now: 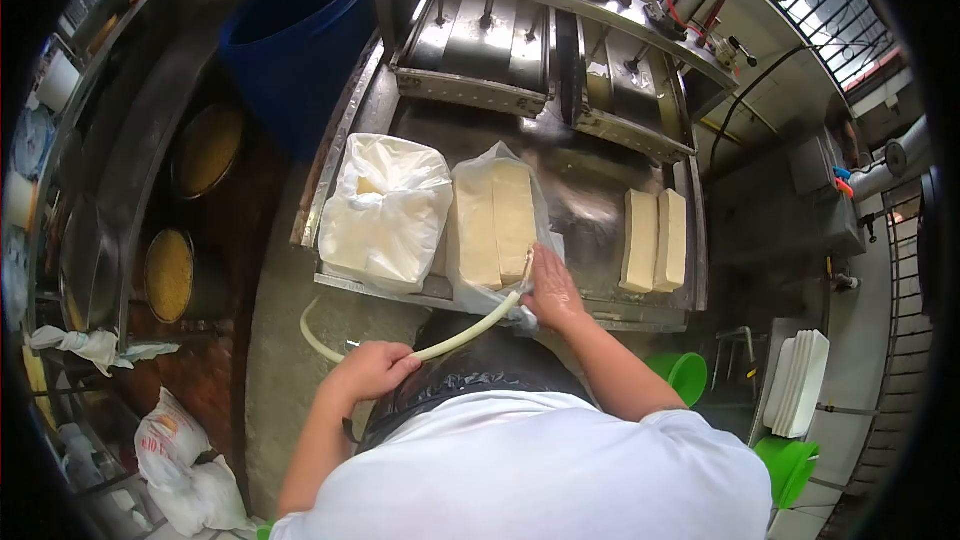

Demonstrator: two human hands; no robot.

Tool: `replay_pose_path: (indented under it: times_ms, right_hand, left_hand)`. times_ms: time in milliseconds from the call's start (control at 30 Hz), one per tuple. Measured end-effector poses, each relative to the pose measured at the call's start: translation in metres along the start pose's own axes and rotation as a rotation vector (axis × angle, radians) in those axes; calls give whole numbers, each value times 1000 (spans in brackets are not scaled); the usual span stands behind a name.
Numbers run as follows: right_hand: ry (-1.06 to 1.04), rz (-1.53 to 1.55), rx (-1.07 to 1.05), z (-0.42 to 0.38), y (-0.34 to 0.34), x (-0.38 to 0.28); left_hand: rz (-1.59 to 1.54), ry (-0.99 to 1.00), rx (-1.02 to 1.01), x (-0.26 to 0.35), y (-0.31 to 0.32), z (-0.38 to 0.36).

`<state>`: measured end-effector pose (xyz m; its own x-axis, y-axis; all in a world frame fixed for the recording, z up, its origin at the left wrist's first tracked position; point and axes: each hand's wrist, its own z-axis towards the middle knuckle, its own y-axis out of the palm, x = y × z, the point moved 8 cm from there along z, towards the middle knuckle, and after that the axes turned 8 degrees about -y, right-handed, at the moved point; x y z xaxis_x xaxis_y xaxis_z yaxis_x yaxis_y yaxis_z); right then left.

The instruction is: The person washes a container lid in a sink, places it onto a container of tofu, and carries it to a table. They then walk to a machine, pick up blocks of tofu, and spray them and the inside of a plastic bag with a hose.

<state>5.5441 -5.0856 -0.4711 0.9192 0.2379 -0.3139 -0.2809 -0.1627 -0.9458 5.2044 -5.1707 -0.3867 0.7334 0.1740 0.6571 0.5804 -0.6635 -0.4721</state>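
Observation:
A pale hose [465,337] curves across the front of the metal table, its end near the open plastic bag [500,155]. My left hand [378,370] is closed around the hose, below the table's front edge. Beside the bag's front right corner is my right hand [552,287], fingers extended and close together, at the hose's end; its grip is partly hidden. Two cream-coloured blocks [495,225] lie side by side in the open bag. To their left sits a gathered white bag [385,212]. Two narrow blocks [655,240] lie on the right.
Metal press frames [475,50] stand at the back of the table [560,152]. A blue barrel [300,40] is at the back left. Round containers of yellow material [169,276] are on the left. Green buckets [688,378] and stacked white trays [797,383] are at the right.

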Motion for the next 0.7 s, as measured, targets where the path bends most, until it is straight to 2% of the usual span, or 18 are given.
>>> replay_pose_path:
  times_ms: [67,133,167,233,267,333,367,433,467,533,567,667,700]
  right_hand:
    - [-79,-106,-97,-2,-1,-1]
    - [61,-32,-280,7,-19,-1]
    - [62,-31,-280,14,-29,-8]
    - [170,95,-219,32,-41,-19]
    - [170,95,-218,45,-32,-16]
    - [359,268,-78,67,3,13]
    - [358,269,-77,74,22,19]
    - [444,289,70,85,38,31]
    - [432,291,68,90,34,22]
    - [619,260,53,81,21,13]
    - [609,263,53,84,28,17]
    - [572,911,127,90,63,35]
    - [548,916,110,92,71,35]
  left_hand:
    - [47,-53,-60,-9,2,2]
    - [33,-65,-36,-13,-2,5]
    - [33,-66,-37,-13,-2,4]
    - [-40,-58,25,-11,-10,5]
    - [-39,-58,25,-10,-10,5]
    - [-88,-49,38,-8,-12,6]
    - [-86,-49,40,-7,-12,6]
    - [-124,15,101,2,-16,4]
    - [-126,10,112,3,-18,3]
    - [-89,40,93,9,-18,0]
    - [-89,36,102,9,-18,0]
    - [-79,89,144,14,-16,0]
    - [-85,72,167,10,-14,3]
